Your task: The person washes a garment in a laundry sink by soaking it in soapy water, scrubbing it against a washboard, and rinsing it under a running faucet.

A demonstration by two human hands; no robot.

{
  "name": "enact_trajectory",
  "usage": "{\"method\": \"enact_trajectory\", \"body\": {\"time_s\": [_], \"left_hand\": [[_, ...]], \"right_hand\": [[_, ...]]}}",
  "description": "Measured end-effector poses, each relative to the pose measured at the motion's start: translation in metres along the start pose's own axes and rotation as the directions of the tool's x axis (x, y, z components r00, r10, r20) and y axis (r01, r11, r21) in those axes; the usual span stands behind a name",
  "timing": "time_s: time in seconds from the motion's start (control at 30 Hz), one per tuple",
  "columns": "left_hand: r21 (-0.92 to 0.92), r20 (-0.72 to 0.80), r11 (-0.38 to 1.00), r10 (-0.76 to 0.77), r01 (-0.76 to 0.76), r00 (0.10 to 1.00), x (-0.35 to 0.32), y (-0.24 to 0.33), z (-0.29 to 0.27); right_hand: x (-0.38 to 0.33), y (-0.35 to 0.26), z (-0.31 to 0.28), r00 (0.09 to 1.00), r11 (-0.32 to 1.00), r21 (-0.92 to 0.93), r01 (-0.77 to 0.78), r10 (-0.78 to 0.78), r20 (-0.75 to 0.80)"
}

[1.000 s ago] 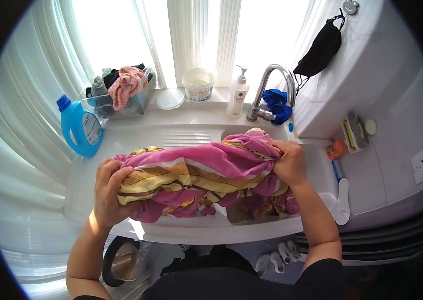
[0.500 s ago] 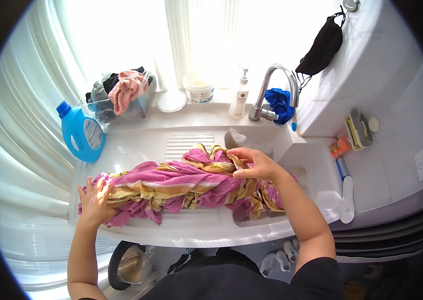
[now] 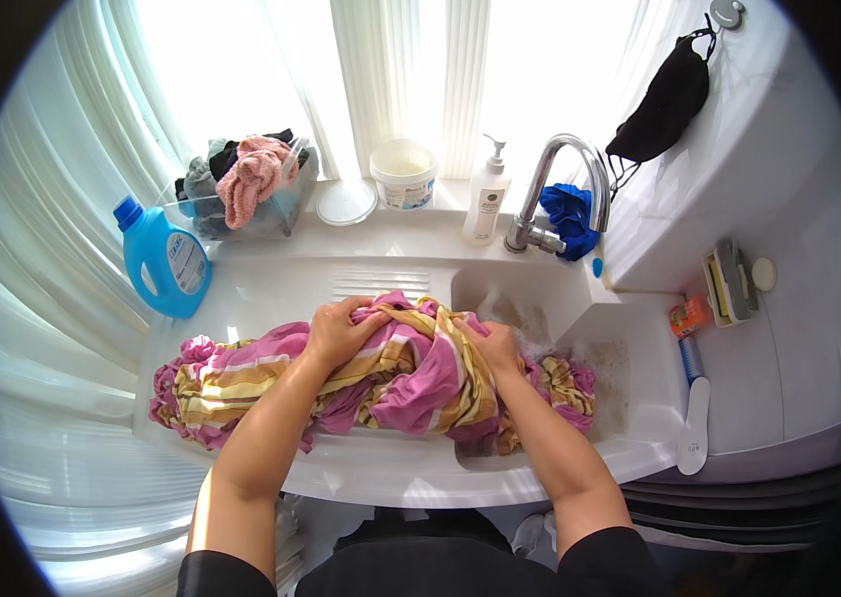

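A long bunched cloth (image 3: 420,383), pink with yellow and brown stripes, stretches across the white laundry sink (image 3: 361,476). Most of it lies over the ribbed board, while its right end hangs into the basin with sudsy water (image 3: 515,308). My left hand (image 3: 339,333) grips the cloth's upper edge near the middle, fingers curled into a fold. Just right of it, by the basin's left part, my right hand (image 3: 493,346) clutches another fold. Some fingertips of both hands are hidden in the fabric.
Along the back ledge stand a clear bin of clothes (image 3: 261,184), a round lid (image 3: 347,203), a white tub (image 3: 404,177), a pump bottle (image 3: 486,202) and a chrome tap (image 3: 540,236). A blue detergent jug (image 3: 167,261) is at left, a brush (image 3: 696,423) on the right rim.
My left hand has moved from the cloth's left end to its middle. The right hand has shifted slightly right and lower. The cloth's middle is now gathered up between them.
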State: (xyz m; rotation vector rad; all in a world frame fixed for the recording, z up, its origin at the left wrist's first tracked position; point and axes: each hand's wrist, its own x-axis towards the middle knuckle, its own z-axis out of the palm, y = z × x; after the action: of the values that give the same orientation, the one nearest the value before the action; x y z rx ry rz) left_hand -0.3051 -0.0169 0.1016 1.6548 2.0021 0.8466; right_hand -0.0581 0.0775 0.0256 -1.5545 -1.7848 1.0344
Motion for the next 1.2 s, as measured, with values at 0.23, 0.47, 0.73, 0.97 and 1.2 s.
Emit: {"method": "enact_trajectory", "body": {"time_s": [0.23,0.47,0.73,0.97,1.2], "left_hand": [[-0.699,0.002,0.712,0.08,-0.056,0.997,-0.073,0.005,-0.059],[0.11,0.029,0.894,0.433,-0.434,0.901,-0.097,-0.004,-0.008],[0.175,-0.15,0.966,0.218,-0.191,0.965,-0.044,-0.027,0.034],[0.125,0.183,0.961,-0.265,0.245,0.947,0.037,-0.036,0.019],[0.526,0.312,0.851,-0.212,0.018,0.926,0.049,-0.034,-0.007]], "right_hand": [[-0.087,-0.109,-0.059,0.863,0.859,0.076,0.505,-0.506,-0.019],[-0.138,-0.042,0.011,0.471,0.447,-0.157,0.881,-0.794,0.384],[-0.052,-0.068,0.042,0.503,0.571,0.12,0.812,-0.79,0.351],[0.031,-0.072,0.067,0.757,0.892,0.334,0.305,-0.44,0.484],[0.052,-0.072,0.054,0.699,0.949,0.285,0.135,-0.295,0.651]]}}
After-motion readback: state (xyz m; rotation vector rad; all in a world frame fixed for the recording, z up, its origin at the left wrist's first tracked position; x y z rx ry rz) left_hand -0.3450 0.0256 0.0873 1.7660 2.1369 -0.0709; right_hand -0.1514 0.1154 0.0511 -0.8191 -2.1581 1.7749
